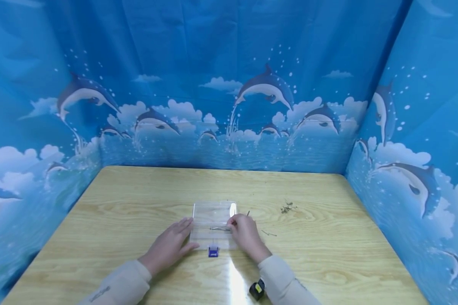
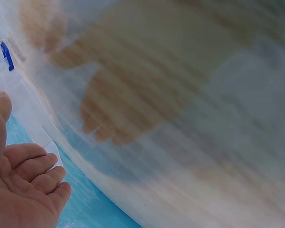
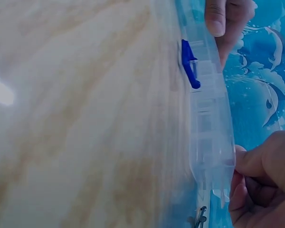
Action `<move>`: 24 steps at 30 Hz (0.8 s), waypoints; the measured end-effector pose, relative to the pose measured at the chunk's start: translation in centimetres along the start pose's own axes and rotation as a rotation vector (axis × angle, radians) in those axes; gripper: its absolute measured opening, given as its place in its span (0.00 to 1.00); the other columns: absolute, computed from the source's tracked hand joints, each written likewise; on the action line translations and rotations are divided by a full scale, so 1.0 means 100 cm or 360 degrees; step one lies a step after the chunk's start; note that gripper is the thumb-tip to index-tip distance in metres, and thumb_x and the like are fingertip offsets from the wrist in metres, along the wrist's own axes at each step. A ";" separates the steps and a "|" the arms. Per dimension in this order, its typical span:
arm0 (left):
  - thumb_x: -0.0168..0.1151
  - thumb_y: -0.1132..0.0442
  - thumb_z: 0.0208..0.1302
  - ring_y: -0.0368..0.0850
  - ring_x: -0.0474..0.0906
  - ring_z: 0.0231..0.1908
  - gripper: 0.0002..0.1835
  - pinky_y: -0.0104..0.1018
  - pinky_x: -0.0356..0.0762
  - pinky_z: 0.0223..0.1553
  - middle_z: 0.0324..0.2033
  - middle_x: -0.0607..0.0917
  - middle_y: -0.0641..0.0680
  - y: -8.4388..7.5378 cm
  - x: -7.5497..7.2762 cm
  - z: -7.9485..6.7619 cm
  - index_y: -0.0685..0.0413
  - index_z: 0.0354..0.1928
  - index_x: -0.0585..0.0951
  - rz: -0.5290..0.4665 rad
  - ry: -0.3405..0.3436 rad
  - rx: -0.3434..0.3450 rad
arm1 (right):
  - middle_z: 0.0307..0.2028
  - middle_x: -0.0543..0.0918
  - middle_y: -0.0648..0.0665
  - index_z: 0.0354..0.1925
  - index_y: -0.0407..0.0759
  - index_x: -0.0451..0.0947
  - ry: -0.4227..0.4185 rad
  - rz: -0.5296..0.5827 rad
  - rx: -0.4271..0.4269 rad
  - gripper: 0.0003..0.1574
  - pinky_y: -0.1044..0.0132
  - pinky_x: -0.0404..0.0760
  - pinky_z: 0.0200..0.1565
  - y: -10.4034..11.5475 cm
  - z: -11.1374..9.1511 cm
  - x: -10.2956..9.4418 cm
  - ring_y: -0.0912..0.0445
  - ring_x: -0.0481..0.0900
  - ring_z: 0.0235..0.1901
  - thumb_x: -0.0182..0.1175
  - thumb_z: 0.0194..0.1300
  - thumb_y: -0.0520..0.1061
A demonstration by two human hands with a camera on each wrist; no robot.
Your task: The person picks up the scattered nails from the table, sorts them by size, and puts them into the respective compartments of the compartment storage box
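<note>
A clear plastic box lies with its transparent lid folded back and its blue latch facing me. My left hand rests beside the left wall, fingers loosely extended and touching the box. Over the right side, my right hand has curled fingers, with thumb and index finger pinching the end of thin, silvery nails above the box's front part. How many are pinched is hidden. In the right wrist view, that hand is at the box's end, and the blue latch shows on its side.
Loose nails lie right of my right hand, with a small heap of dark nails farther back. A black and yellow tape measure sits near my right sleeve. Blue dolphin-print curtains surround the wooden table.
</note>
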State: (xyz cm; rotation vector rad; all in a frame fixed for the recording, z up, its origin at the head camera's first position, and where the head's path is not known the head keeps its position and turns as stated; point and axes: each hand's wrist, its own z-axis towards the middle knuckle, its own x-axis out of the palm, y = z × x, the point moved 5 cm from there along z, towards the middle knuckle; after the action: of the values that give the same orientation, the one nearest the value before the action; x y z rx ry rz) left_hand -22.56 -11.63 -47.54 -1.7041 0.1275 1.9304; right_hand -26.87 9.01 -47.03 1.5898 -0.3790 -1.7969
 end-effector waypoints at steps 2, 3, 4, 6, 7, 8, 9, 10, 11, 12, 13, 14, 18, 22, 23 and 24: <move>0.61 0.45 0.63 0.60 0.65 0.65 0.36 0.56 0.60 0.68 0.64 0.70 0.64 0.000 0.000 0.000 0.67 0.63 0.70 0.0004 0.0001 0.0000 | 0.28 0.83 0.47 0.28 0.41 0.81 -0.0013 -0.0025 -0.0007 0.04 0.72 0.82 0.34 0.001 -0.001 0.001 0.59 0.79 0.29 0.66 0.56 0.34; 0.61 0.45 0.63 0.60 0.65 0.65 0.36 0.56 0.60 0.68 0.64 0.70 0.64 0.000 0.000 0.000 0.67 0.63 0.70 0.0007 0.0002 0.0002 | 0.28 0.83 0.47 0.28 0.41 0.81 -0.0017 -0.0036 -0.0013 0.04 0.72 0.82 0.34 0.002 -0.001 0.001 0.59 0.79 0.29 0.66 0.56 0.34; 0.61 0.45 0.63 0.60 0.65 0.65 0.36 0.56 0.60 0.68 0.64 0.70 0.64 0.000 0.000 0.000 0.67 0.63 0.70 0.0010 0.0003 0.0003 | 0.28 0.83 0.47 0.28 0.41 0.81 -0.0024 -0.0050 -0.0018 0.04 0.72 0.82 0.34 0.002 -0.001 0.002 0.59 0.79 0.29 0.66 0.56 0.34; 0.60 0.45 0.63 0.60 0.65 0.65 0.36 0.55 0.60 0.68 0.64 0.70 0.64 0.000 0.000 0.000 0.67 0.63 0.70 0.0017 0.0005 0.0007 | 0.27 0.83 0.47 0.28 0.40 0.81 -0.0034 -0.0064 -0.0032 0.03 0.71 0.82 0.34 0.003 -0.002 0.001 0.59 0.79 0.28 0.66 0.55 0.34; 0.60 0.44 0.63 0.60 0.65 0.65 0.36 0.55 0.60 0.68 0.64 0.70 0.64 -0.001 0.000 0.000 0.67 0.63 0.70 0.0019 0.0006 0.0009 | 0.27 0.83 0.47 0.28 0.40 0.82 -0.0034 -0.0065 -0.0038 0.03 0.71 0.82 0.34 0.003 -0.002 0.001 0.59 0.79 0.28 0.67 0.55 0.35; 0.60 0.44 0.63 0.60 0.65 0.65 0.36 0.55 0.60 0.68 0.64 0.70 0.64 -0.001 0.000 0.000 0.67 0.63 0.70 0.0021 0.0005 0.0011 | 0.27 0.84 0.47 0.28 0.40 0.82 -0.0038 -0.0067 -0.0046 0.03 0.71 0.82 0.34 0.003 -0.002 0.001 0.59 0.79 0.29 0.67 0.55 0.35; 0.60 0.44 0.63 0.60 0.65 0.65 0.36 0.55 0.60 0.68 0.64 0.70 0.64 -0.001 0.000 0.000 0.67 0.63 0.70 0.0023 0.0005 0.0012 | 0.27 0.84 0.47 0.28 0.41 0.82 -0.0037 -0.0054 -0.0042 0.03 0.71 0.82 0.34 0.002 -0.002 0.000 0.59 0.79 0.28 0.67 0.55 0.35; 0.60 0.44 0.63 0.60 0.66 0.65 0.36 0.55 0.61 0.67 0.64 0.70 0.64 -0.001 0.000 0.000 0.67 0.63 0.70 0.0022 0.0004 0.0014 | 0.27 0.84 0.47 0.28 0.41 0.83 -0.0038 -0.0041 -0.0038 0.03 0.71 0.82 0.34 0.002 -0.002 0.000 0.59 0.80 0.28 0.67 0.55 0.35; 0.60 0.45 0.63 0.60 0.66 0.65 0.36 0.56 0.61 0.67 0.64 0.70 0.64 -0.001 0.000 0.000 0.67 0.63 0.70 0.0020 0.0003 0.0015 | 0.28 0.85 0.47 0.29 0.41 0.83 -0.0041 -0.0026 -0.0044 0.02 0.71 0.82 0.34 0.001 -0.003 -0.001 0.59 0.80 0.28 0.67 0.55 0.35; 0.60 0.45 0.63 0.61 0.66 0.65 0.36 0.56 0.61 0.67 0.64 0.70 0.64 -0.001 0.000 0.000 0.67 0.63 0.70 0.0017 0.0001 0.0015 | 0.28 0.85 0.47 0.29 0.41 0.83 -0.0042 -0.0002 -0.0034 0.02 0.71 0.82 0.34 0.001 -0.003 -0.002 0.60 0.79 0.28 0.67 0.55 0.35; 0.60 0.45 0.63 0.61 0.66 0.65 0.36 0.56 0.61 0.67 0.64 0.70 0.64 -0.001 0.000 0.000 0.67 0.63 0.70 0.0015 0.0000 0.0017 | 0.28 0.85 0.48 0.30 0.41 0.84 -0.0043 0.0022 -0.0019 0.02 0.72 0.81 0.33 -0.001 -0.004 -0.003 0.61 0.79 0.27 0.67 0.55 0.36; 0.60 0.45 0.63 0.61 0.66 0.65 0.36 0.56 0.61 0.67 0.64 0.70 0.64 -0.001 -0.001 0.000 0.67 0.63 0.70 0.0015 0.0000 0.0018 | 0.28 0.85 0.48 0.30 0.41 0.84 -0.0044 0.0057 0.0002 0.02 0.72 0.81 0.32 -0.002 -0.004 -0.004 0.61 0.79 0.27 0.67 0.55 0.36; 0.60 0.45 0.63 0.60 0.65 0.65 0.36 0.56 0.61 0.67 0.64 0.70 0.64 -0.001 -0.001 0.000 0.67 0.63 0.70 0.0017 0.0003 0.0010 | 0.27 0.86 0.48 0.31 0.41 0.85 -0.0086 0.0142 0.0045 0.02 0.74 0.79 0.30 -0.009 -0.003 -0.011 0.63 0.78 0.26 0.68 0.56 0.36; 0.60 0.45 0.63 0.60 0.66 0.65 0.36 0.56 0.61 0.67 0.64 0.70 0.64 -0.001 -0.001 0.000 0.67 0.63 0.70 0.0013 0.0004 0.0007 | 0.27 0.86 0.48 0.31 0.40 0.86 -0.0124 0.0165 0.0086 0.01 0.74 0.79 0.28 -0.017 -0.001 -0.021 0.63 0.77 0.25 0.68 0.56 0.37; 0.60 0.45 0.63 0.61 0.66 0.65 0.36 0.56 0.61 0.67 0.64 0.70 0.64 -0.001 -0.001 0.000 0.67 0.63 0.70 0.0011 0.0003 0.0007 | 0.27 0.86 0.48 0.31 0.40 0.86 -0.0132 0.0166 0.0096 0.02 0.73 0.79 0.28 -0.019 -0.001 -0.023 0.62 0.77 0.25 0.68 0.56 0.37; 0.60 0.45 0.63 0.61 0.66 0.65 0.36 0.56 0.61 0.67 0.64 0.70 0.64 -0.001 -0.001 -0.001 0.67 0.63 0.70 0.0011 0.0002 0.0009 | 0.27 0.86 0.48 0.31 0.40 0.86 -0.0133 0.0169 0.0121 0.02 0.73 0.79 0.28 -0.021 -0.001 -0.026 0.62 0.77 0.25 0.67 0.57 0.38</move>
State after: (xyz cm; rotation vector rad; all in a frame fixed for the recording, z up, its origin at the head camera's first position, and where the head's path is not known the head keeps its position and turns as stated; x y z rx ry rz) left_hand -22.45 -11.58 -47.41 -1.7038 0.1395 1.9322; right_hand -27.41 12.23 -46.42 1.5198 -0.5667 -1.7898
